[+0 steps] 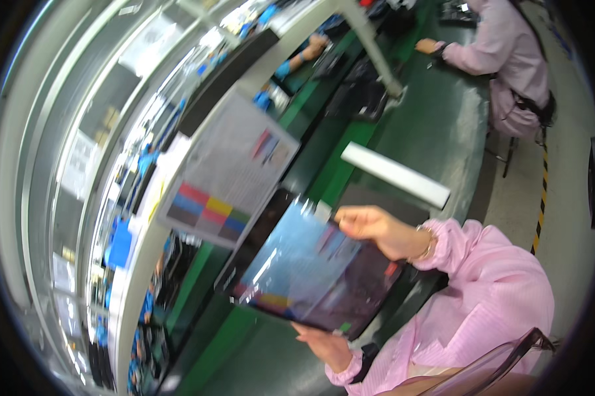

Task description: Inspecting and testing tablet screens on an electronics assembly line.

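A flat, glossy dark screen panel [324, 264] is held tilted in front of me, its face mirroring a printed sheet and coloured blocks. My right hand [376, 231] grips its upper right edge between thumb and fingers, close to a small white tab [322, 210]. Under the lower edge, my left hand [325, 346] supports the panel; part of its fingers are hidden behind it. A small green tab [342, 327] and a red mark [391, 268] show near the panel's edge.
A long white bar [396, 175] lies on the green bench [442, 119] beyond the panel. A printed sheet [231, 162] with coloured blocks hangs at the left on a pale frame. Dark parts [357, 92] sit farther up the line. A co-worker in pink [508, 59] sits at upper right.
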### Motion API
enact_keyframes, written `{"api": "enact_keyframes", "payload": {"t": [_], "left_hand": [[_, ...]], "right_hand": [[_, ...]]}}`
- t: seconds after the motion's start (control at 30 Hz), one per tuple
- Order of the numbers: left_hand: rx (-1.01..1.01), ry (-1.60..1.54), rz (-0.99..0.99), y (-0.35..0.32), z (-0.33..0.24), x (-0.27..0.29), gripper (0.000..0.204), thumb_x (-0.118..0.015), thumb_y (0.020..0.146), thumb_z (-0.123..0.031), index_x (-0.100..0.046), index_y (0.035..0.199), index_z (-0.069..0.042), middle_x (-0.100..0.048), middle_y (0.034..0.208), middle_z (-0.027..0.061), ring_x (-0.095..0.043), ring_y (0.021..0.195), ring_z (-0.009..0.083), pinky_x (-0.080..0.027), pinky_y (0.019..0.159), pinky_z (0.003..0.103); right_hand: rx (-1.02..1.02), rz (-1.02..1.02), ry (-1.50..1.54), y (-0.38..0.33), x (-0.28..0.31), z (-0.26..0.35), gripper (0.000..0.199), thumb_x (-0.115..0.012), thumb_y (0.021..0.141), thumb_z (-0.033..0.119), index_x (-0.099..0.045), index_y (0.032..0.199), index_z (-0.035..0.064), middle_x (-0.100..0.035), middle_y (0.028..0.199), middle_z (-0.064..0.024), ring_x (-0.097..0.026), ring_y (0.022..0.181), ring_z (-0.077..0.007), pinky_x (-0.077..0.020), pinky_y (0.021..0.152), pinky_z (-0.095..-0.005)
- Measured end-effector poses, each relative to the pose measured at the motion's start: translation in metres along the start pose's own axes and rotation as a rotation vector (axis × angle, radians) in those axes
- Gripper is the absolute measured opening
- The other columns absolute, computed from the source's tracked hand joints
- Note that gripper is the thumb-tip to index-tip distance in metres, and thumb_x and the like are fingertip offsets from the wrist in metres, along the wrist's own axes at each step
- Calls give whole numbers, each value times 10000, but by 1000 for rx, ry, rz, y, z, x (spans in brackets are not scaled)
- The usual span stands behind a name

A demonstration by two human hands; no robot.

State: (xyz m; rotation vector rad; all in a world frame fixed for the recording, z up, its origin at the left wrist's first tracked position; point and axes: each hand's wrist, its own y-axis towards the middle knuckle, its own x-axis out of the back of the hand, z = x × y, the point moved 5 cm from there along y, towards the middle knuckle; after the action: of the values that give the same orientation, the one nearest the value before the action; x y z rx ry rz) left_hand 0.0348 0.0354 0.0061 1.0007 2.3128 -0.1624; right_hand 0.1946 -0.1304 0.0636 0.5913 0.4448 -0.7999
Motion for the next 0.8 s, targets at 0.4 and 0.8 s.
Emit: {"api": "enact_keyframes", "payload": {"t": [0.4,0.8], "left_hand": [[-861,748,907,99,139,-129,693,-547,850,-92,-167,1400,90,-250,1413,293,-252,1321,395,-178,1103,431],[-847,745,1061,90,179,-186,700,-575,834,-139,-204,1389,73,-251,1417,281,-256,1318,392,-183,1101,440]], "right_hand": [[-186,201,499,42,51,2,436,-428,955,448,-535,1088,47,-647,968,-5,-618,755,-103,-510,728,-278],[-30,-130,-58,33,208,-15,724,-485,897,527,-306,1369,10,-332,1438,-114,-305,1342,-245,-206,1087,-477]]}}
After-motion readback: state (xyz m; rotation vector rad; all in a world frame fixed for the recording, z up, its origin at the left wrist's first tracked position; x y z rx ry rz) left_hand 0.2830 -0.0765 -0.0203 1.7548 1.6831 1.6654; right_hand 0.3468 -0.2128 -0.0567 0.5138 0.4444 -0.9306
